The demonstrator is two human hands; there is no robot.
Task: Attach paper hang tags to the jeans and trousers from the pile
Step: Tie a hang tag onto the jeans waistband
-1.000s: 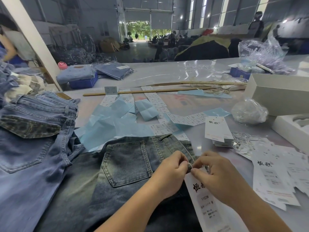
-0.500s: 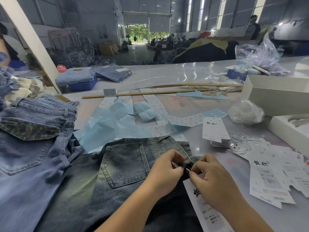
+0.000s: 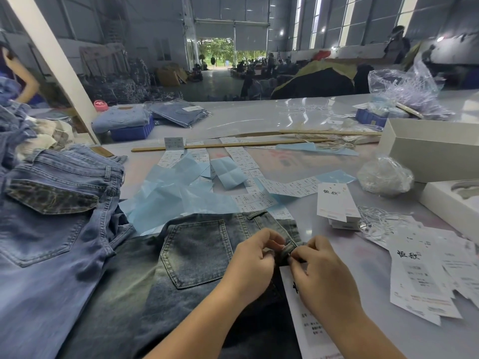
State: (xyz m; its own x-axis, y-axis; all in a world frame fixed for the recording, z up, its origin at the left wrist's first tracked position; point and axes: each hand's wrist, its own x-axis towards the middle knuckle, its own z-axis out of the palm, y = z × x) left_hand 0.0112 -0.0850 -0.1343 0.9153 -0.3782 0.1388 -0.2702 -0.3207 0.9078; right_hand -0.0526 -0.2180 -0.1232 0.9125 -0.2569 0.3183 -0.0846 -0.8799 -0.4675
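Dark washed jeans [image 3: 191, 255] lie back-side up in front of me, waistband to the right. My left hand [image 3: 252, 265] pinches a belt loop [image 3: 287, 251] at the waistband from the left. My right hand [image 3: 324, 278] pinches the same loop from the right, fingers curled at the tag's string. A white paper hang tag [image 3: 308, 322] with black characters lies under my right wrist on the jeans' edge. Lighter blue jeans [image 3: 51, 216] from the pile lie at the left.
Loose hang tags [image 3: 420, 275] spread at the right, a small stack [image 3: 337, 203] beyond them, with a tangle of white strings [image 3: 375, 221]. Blue tissue sheets [image 3: 176, 195] and label strips cover the middle. White boxes [image 3: 430, 151] stand at the right, wooden sticks [image 3: 233, 145] farther back.
Both hands have shifted slightly down and toward me. The belt loop is now lifted and pinched between them; earlier the fingertips met at the tag's top edge.
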